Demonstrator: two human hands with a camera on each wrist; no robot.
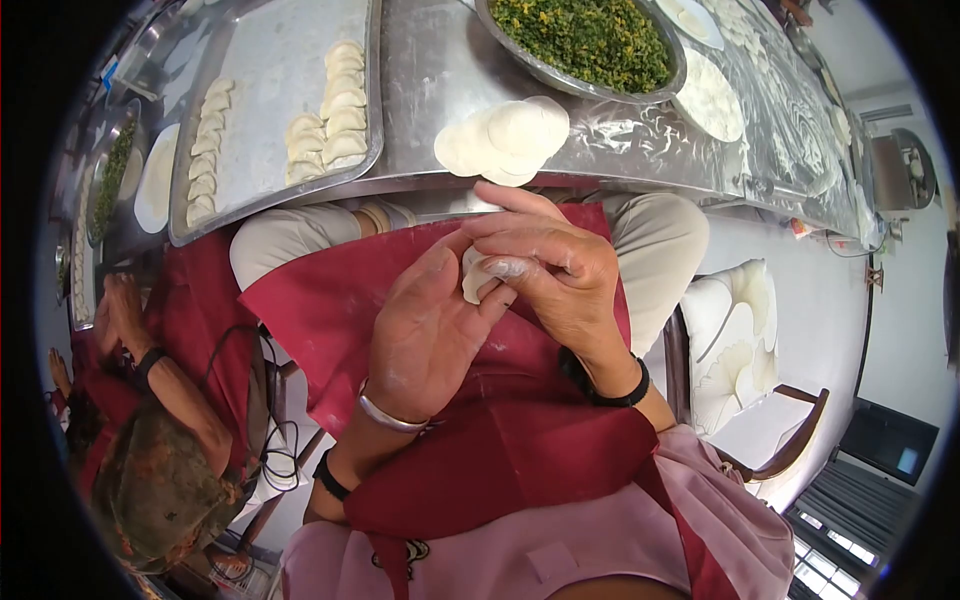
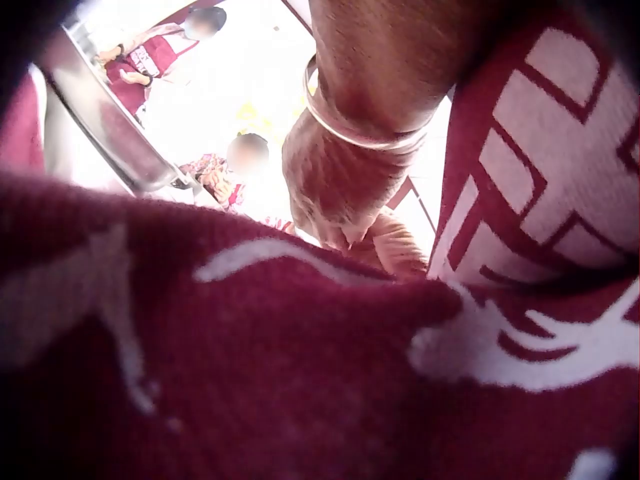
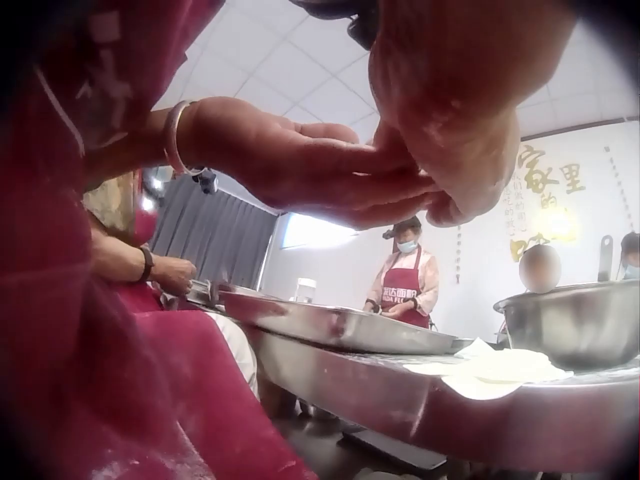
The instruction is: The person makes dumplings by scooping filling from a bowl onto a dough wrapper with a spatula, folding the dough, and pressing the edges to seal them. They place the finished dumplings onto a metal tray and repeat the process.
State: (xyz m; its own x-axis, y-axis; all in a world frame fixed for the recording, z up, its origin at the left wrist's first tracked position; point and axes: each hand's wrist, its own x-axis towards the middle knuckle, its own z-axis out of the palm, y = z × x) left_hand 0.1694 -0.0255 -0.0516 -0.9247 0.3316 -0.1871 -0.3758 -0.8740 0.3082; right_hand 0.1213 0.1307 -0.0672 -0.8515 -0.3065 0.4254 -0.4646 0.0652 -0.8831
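Note:
Both hands meet over the lap in the head view, at a small white dumpling [image 1: 473,277] with a pale folded wrapper. My left hand [image 1: 425,325] lies palm up under it, fingers stretched flat toward the right hand, as the right wrist view also shows. With floury thumb and fingers, my right hand [image 1: 550,262] pinches the dumpling's edge from the other side and hides part of it. Just beyond the hands, a stack of round dough wrappers [image 1: 500,138] sits at the table's near edge.
A metal tray [image 1: 270,95] holds rows of finished dumplings at the left. Behind the wrappers stands a metal bowl [image 1: 560,75] of chopped green and yellow filling. The steel table [image 1: 430,60] is dusted with flour. Another person's hands [image 1: 120,315] are at the left.

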